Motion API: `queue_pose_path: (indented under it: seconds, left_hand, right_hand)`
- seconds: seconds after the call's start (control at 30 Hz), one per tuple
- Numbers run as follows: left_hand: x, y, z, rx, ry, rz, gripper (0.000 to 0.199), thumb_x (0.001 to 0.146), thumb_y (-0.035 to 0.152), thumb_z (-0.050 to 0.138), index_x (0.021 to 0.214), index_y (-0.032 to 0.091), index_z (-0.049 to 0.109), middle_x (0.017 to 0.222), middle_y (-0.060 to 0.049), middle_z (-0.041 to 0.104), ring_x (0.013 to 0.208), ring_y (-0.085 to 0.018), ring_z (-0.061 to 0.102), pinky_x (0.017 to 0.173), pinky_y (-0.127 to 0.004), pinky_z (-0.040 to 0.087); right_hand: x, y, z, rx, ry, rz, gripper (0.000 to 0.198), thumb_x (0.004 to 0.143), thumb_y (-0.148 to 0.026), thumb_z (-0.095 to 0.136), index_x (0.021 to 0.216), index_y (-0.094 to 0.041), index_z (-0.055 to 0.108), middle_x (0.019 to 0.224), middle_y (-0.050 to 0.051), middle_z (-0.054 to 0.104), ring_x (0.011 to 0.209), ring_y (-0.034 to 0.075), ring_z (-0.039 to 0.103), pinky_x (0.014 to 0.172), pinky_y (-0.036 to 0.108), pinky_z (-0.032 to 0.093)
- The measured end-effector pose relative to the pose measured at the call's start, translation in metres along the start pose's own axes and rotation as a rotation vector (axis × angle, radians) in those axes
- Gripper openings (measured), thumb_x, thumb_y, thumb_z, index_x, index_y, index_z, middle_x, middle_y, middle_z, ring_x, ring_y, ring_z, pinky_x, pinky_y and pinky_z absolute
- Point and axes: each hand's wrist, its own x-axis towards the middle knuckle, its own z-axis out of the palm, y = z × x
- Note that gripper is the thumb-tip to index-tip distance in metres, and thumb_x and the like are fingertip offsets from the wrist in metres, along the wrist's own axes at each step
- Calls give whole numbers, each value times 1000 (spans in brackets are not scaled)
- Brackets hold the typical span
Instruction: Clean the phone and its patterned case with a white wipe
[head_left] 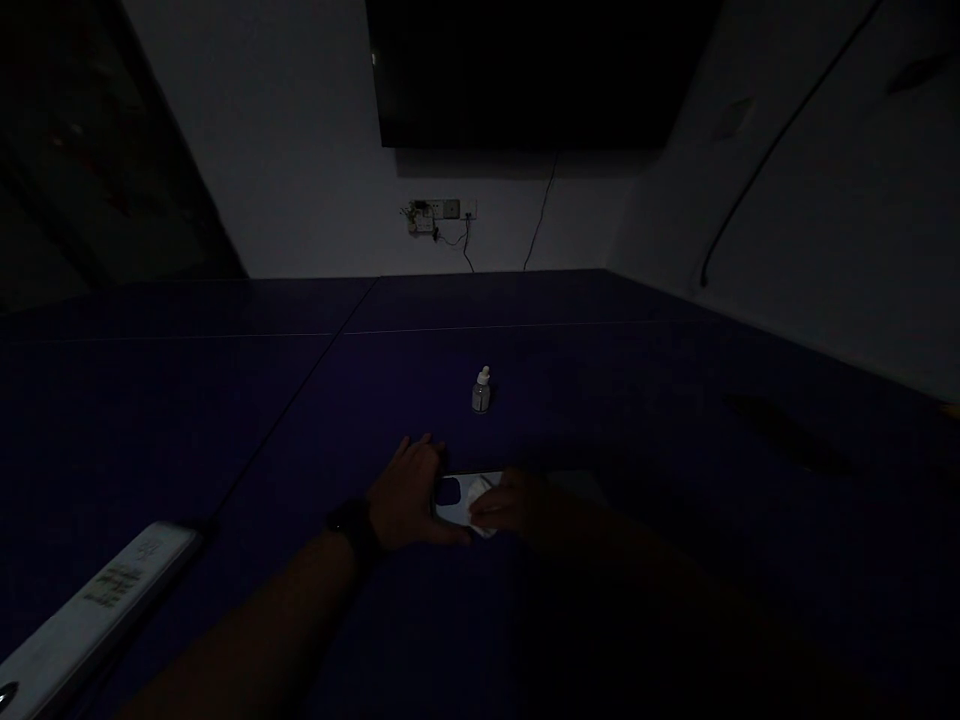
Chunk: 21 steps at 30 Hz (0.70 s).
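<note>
A pale phone case (pixel 451 512) with a dark camera cutout lies flat on the dark blue-purple surface. My left hand (pixel 409 497) steadies its left end, thumb along the near edge and fingers by the far corner. My right hand (pixel 517 503), closed, presses a crumpled white tissue (pixel 478 491) onto the case just right of the cutout. Deep shadow hides much of the right hand and forearm, and the case's right part. Beyond the hands stands a small clear dropper bottle (pixel 481 396) with a white top, upright and touched by neither hand.
A long white power strip or similar bar (pixel 101 600) lies at the lower left. Dark seams cross the surface (pixel 247 400). Against the back wall hang a large dark screen (pixel 540 75) and sockets with cables (pixel 439 212). A flat dark object (pixel 787 430) is faint at the right.
</note>
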Motion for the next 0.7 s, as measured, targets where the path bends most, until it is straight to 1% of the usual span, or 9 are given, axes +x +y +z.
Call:
queue_pose_path:
  seconds: [0.07, 0.13, 0.2, 0.27, 0.37, 0.43, 0.53, 0.63, 0.7]
  left_hand:
    - [0, 0, 0, 3, 9, 2, 110, 53, 83, 77, 134, 17, 44, 142, -25, 53, 142, -49, 38, 115, -73, 22]
    - [0, 0, 1, 8, 16, 1, 110, 51, 83, 78, 133, 18, 45, 142, -24, 53, 141, -49, 39, 114, -73, 23]
    - [0, -1, 2, 14, 17, 0, 112, 50, 82, 79, 134, 18, 44, 143, -24, 52, 141, -49, 38, 115, -72, 24]
    - [0, -2, 4, 14, 24, 4, 114, 49, 82, 80, 135, 18, 44, 143, -24, 52, 141, -49, 38, 115, -71, 23]
    - [0, -4, 6, 12, 46, 12, 114, 49, 82, 80, 136, 19, 43, 142, -23, 52, 141, -49, 39, 115, -72, 23]
    - [0, -4, 6, 19, 55, 13, 115, 49, 82, 80, 136, 18, 43, 141, -24, 53, 140, -49, 39, 115, -71, 24]
    - [0, -4, 5, 30, 45, 18, 114, 50, 82, 79, 136, 17, 42, 138, -24, 55, 140, -48, 41, 114, -71, 24]
    - [1, -3, 5, 36, 40, 12, 112, 53, 81, 78, 136, 16, 42, 139, -25, 54, 139, -49, 41, 114, -72, 25]
    - [1, -2, 5, 38, 43, 9, 111, 54, 80, 77, 137, 15, 41, 140, -26, 53, 139, -49, 41, 113, -72, 25]
  right_hand:
    - [3, 2, 1, -23, 3, -5, 33, 96, -18, 52, 123, -23, 69, 128, 9, 70, 106, 24, 63, 91, 40, 45]
    - [-4, 13, -2, 20, -4, -27, 33, 97, -18, 49, 124, -24, 68, 127, 8, 71, 108, 21, 65, 96, 39, 44]
    - [-15, 26, -5, 73, -3, -10, 29, 100, -21, 46, 110, -23, 73, 111, 5, 77, 102, 18, 69, 97, 36, 44]
    - [-20, 30, -5, 64, 5, 10, 30, 101, -23, 45, 104, -22, 74, 107, 6, 78, 96, 18, 70, 94, 36, 46]
    - [-7, 9, -2, 43, 41, 16, 31, 100, -19, 44, 115, -21, 72, 121, 8, 73, 103, 20, 66, 97, 38, 45]
    - [9, -13, 0, 7, 43, -22, 29, 97, -25, 53, 121, -23, 70, 131, 9, 69, 107, 22, 62, 95, 38, 44]
    - [20, -26, -3, -16, 62, -35, 30, 98, -23, 50, 121, -24, 69, 134, 7, 67, 100, 20, 62, 90, 37, 44]
    - [7, -8, -10, 26, 24, -67, 33, 94, -16, 49, 120, -22, 69, 126, 8, 72, 101, 22, 65, 91, 40, 45]
    - [-4, 5, -13, 94, 65, -50, 39, 89, -8, 42, 112, -23, 71, 114, 6, 76, 102, 20, 68, 96, 41, 44]
